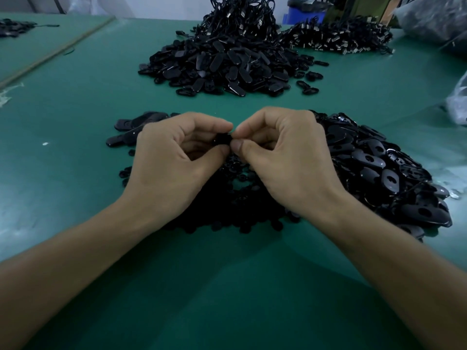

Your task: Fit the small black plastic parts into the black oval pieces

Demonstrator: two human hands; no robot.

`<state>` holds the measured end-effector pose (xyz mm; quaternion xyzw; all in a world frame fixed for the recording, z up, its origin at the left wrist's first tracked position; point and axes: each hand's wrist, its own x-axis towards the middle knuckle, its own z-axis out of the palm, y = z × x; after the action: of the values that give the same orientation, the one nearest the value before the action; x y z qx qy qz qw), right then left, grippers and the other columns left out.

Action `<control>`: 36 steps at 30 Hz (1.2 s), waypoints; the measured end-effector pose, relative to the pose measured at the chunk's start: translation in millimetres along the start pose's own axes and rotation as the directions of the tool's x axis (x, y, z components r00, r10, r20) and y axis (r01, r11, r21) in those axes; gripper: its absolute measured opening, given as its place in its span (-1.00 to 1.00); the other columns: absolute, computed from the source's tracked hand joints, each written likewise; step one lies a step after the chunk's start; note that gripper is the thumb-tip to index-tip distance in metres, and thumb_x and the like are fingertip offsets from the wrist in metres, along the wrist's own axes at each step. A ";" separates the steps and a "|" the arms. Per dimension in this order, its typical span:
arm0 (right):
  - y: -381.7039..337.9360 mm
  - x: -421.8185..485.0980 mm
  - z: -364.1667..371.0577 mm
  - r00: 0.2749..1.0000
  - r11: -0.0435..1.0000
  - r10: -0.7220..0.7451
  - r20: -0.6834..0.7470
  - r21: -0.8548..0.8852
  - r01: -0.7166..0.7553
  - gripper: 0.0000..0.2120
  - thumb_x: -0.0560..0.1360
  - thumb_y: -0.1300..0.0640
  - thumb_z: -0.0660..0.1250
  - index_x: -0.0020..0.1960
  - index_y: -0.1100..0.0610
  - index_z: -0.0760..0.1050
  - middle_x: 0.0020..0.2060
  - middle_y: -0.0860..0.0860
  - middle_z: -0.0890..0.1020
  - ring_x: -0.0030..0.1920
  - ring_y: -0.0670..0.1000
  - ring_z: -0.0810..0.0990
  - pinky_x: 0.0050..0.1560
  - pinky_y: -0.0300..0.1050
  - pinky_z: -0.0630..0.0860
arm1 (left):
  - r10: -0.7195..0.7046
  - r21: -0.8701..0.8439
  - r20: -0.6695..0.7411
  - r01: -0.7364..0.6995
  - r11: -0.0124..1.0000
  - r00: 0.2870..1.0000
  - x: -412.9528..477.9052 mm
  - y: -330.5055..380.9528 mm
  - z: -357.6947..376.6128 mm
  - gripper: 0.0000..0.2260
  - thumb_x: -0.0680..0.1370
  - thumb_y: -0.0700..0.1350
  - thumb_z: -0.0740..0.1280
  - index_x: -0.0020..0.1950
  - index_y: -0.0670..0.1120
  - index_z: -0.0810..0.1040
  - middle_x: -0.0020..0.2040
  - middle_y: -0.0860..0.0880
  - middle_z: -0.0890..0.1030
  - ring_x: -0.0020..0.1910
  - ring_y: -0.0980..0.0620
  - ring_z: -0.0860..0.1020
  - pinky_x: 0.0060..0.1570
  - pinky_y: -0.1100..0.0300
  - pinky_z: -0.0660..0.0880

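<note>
Between the two hands, above a green table (75,109), a black piece (222,141) is pinched from both sides, by thumb and forefinger of the left hand (174,160) and of the right hand (285,157) — it is mostly hidden by the fingertips, so its kind cannot be told. Just under the grip small black parts (240,188) are scattered, black oval pieces (384,173) with holes are heaped just right of it, and a larger black heap (227,64) is seen well beyond it.
</note>
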<state>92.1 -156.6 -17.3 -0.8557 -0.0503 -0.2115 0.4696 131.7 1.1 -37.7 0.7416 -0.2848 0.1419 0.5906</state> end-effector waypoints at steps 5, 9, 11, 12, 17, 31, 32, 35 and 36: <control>-4.6 -2.5 1.7 1.000 1.000 -0.017 0.003 0.009 0.017 -0.79 0.48 0.25 0.49 -0.17 -0.05 0.61 -0.37 -0.13 0.67 -0.30 -0.24 0.65 -0.24 -0.42 0.52 | 0.041 0.059 -0.002 -0.041 0.997 0.999 -0.9 -0.2 -0.3 -0.71 0.44 -0.19 0.48 0.01 0.20 0.63 -0.07 0.18 0.72 -0.11 0.14 0.71 -0.04 0.25 0.61; -4.0 -0.2 -1.3 1.000 0.999 0.024 0.012 0.044 -0.025 -0.81 0.49 0.21 0.49 -0.18 -0.08 0.61 -0.35 -0.11 0.68 -0.29 -0.18 0.67 -0.23 -0.29 0.58 | 0.078 0.055 -0.013 -0.077 0.996 0.997 -1.1 -0.4 0.4 -0.71 0.47 -0.19 0.48 0.04 0.20 0.63 -0.05 0.20 0.72 -0.09 0.17 0.70 -0.03 0.29 0.60; -2.7 1.3 -1.1 0.998 0.995 0.056 0.028 0.084 -0.058 -0.82 0.49 0.20 0.48 -0.18 -0.07 0.60 -0.35 -0.08 0.68 -0.29 -0.13 0.67 -0.20 -0.17 0.60 | 0.066 0.018 -0.029 -0.065 0.998 0.997 -0.7 -1.4 0.4 -0.72 0.48 -0.18 0.49 0.03 0.20 0.64 -0.05 0.20 0.72 -0.08 0.16 0.70 -0.02 0.29 0.60; -1.9 1.7 -0.8 0.997 0.992 0.070 0.034 0.101 -0.073 -0.81 0.49 0.21 0.47 -0.19 -0.06 0.60 -0.35 -0.07 0.68 -0.30 -0.12 0.67 -0.19 -0.14 0.59 | 0.059 0.005 -0.035 -0.059 0.998 0.998 -0.4 -1.8 0.4 -0.73 0.49 -0.18 0.49 0.03 0.20 0.65 -0.06 0.19 0.72 -0.08 0.16 0.70 -0.02 0.30 0.60; -0.9 0.5 0.1 0.998 0.995 0.060 0.030 0.080 -0.062 -0.81 0.48 0.21 0.49 -0.19 -0.07 0.61 -0.35 -0.08 0.68 -0.28 -0.13 0.67 -0.14 -0.15 0.59 | 0.065 0.023 -0.021 -0.064 0.998 0.998 -0.7 -1.2 0.7 -0.71 0.47 -0.21 0.48 0.02 0.20 0.64 -0.06 0.21 0.72 -0.09 0.17 0.71 -0.04 0.31 0.60; -9.9 -7.6 3.7 0.994 0.996 -0.084 -0.070 -0.027 0.082 -0.84 0.50 0.28 0.46 0.00 0.07 0.73 -0.22 -0.22 0.65 -0.15 -0.27 0.62 -0.12 -0.50 0.47 | -0.017 -0.087 -0.057 0.012 0.996 0.998 -0.4 -2.5 0.8 -0.79 0.51 -0.22 0.43 0.02 0.08 0.65 -0.09 0.14 0.74 -0.12 0.12 0.72 -0.07 0.27 0.62; -10.1 -8.2 4.2 0.992 0.994 -0.106 -0.074 -0.042 0.103 -0.83 0.51 0.27 0.45 0.03 0.07 0.73 -0.22 -0.20 0.64 -0.15 -0.25 0.61 -0.11 -0.50 0.46 | -0.041 -0.135 -0.055 0.034 0.990 0.998 0.1 -2.6 0.4 -0.82 0.52 -0.23 0.44 0.01 0.04 0.65 -0.11 0.11 0.74 -0.15 0.10 0.72 -0.10 0.28 0.62; -9.0 -9.2 5.4 0.986 0.985 -0.150 -0.078 -0.097 0.143 -0.83 0.52 0.22 0.46 0.08 0.06 0.72 -0.17 -0.06 0.64 -0.14 -0.18 0.57 -0.10 -0.46 0.44 | -0.075 -0.219 -0.042 0.064 0.974 0.996 1.1 -1.1 -0.8 -0.86 0.55 -0.27 0.43 0.02 -0.04 0.65 -0.15 0.07 0.74 -0.19 0.11 0.71 -0.14 0.30 0.61; -8.5 -9.3 5.8 0.986 0.985 -0.151 -0.073 -0.094 0.144 -0.83 0.52 0.21 0.46 0.08 0.05 0.72 -0.16 -0.05 0.63 -0.14 -0.17 0.57 -0.11 -0.46 0.43 | -0.085 -0.236 -0.039 0.073 0.969 0.996 1.3 -0.6 -0.9 -0.86 0.55 -0.28 0.43 0.01 -0.05 0.65 -0.16 0.07 0.74 -0.20 0.12 0.71 -0.14 0.30 0.61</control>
<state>83.1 -146.1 -17.2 -0.8604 -0.0852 -0.2819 0.4159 133.2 1.7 -37.3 0.6740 -0.2554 0.1016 0.6857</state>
